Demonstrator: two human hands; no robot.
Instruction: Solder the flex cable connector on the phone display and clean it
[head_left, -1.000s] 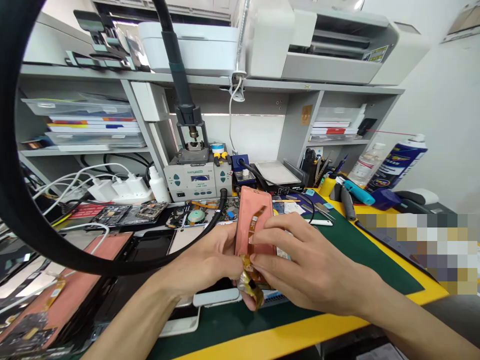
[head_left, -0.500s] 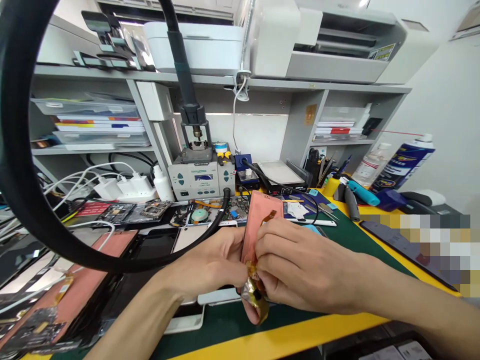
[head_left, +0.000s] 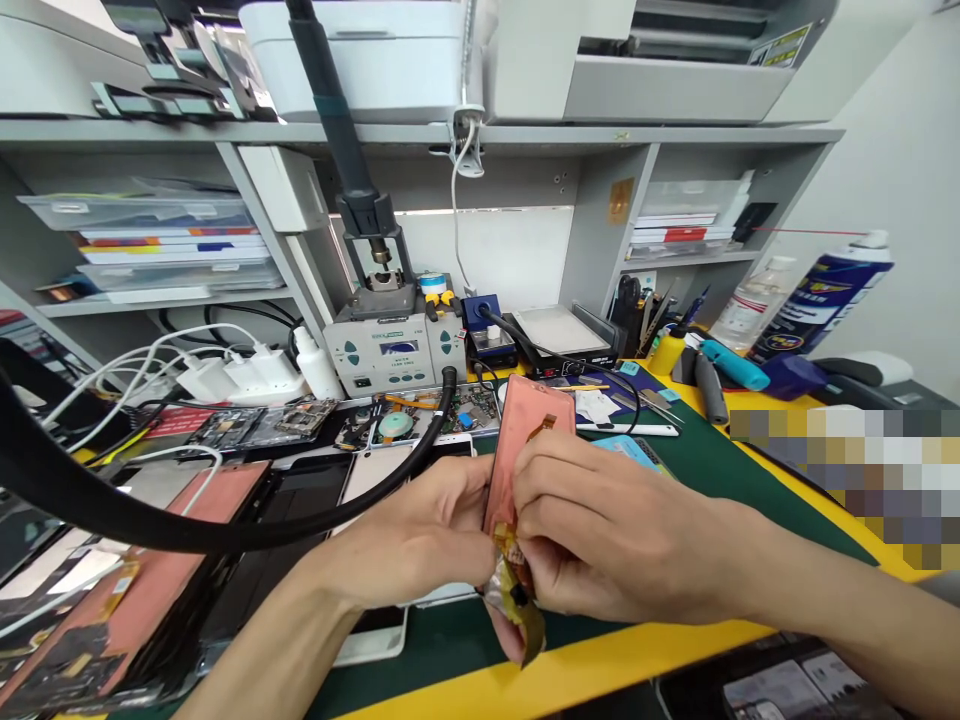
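Both hands hold up a phone screen panel (head_left: 521, 445) covered in pink film, with its lower end hidden behind my fingers. A crumpled gold flex cable (head_left: 514, 595) hangs from that lower end. My left hand (head_left: 409, 535) grips the panel's left edge and lower end, its fingertips partly out of sight. My right hand (head_left: 607, 530) lies across the panel's front, with its fingers pinching at the flex cable. A narrow gold strip (head_left: 541, 427) also lies on the upper film.
Beneath my hands is a green bench mat (head_left: 750, 500) with a yellow border. A black hose (head_left: 225, 535) curves above my left forearm. Stacked phone screens lie at left; circuit boards, a rework station (head_left: 382, 360), and a spray can (head_left: 821, 305) stand behind.
The view has turned, and the black hose now sits lower at left. The panel has shifted slightly right, and my right hand has closed in over its lower end and the flex cable.
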